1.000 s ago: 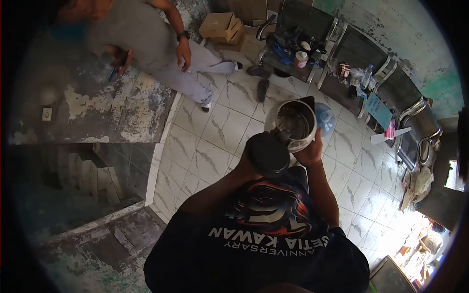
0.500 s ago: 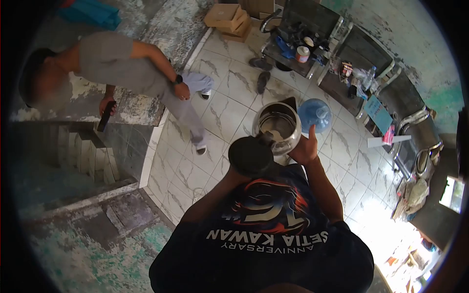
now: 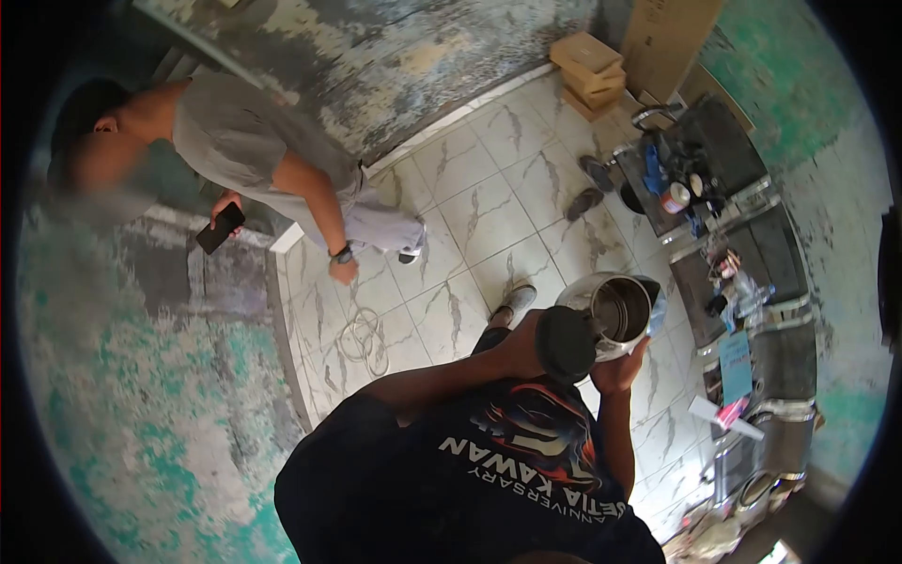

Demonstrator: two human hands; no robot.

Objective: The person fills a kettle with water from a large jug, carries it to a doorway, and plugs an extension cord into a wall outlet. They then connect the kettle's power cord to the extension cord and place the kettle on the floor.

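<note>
A stainless steel kettle (image 3: 609, 318) is held in front of my chest, its round mouth facing up toward me. Its black lid (image 3: 566, 344) stands open on the handle side; the handle itself is mostly hidden under it. My left hand (image 3: 519, 354) is closed at the handle, partly covered by the lid. Against the kettle's lower right side rests my right hand (image 3: 620, 368), supporting the body with its fingers partly hidden. Behind the kettle shows a sliver of a clear blue water jug (image 3: 659, 314).
Another person (image 3: 272, 169) stands at the left with a phone (image 3: 221, 228). A loose coil of cable (image 3: 363, 340) lies on the tiled floor (image 3: 451, 226). Metal chairs (image 3: 766, 254) with clutter line the right wall. Cardboard boxes (image 3: 589, 70) and shoes (image 3: 584, 202) are farther back.
My view and body have turned left, with the kettle still in both hands. The blue jug is now mostly hidden behind the kettle. The other person's phone arm has shifted.
</note>
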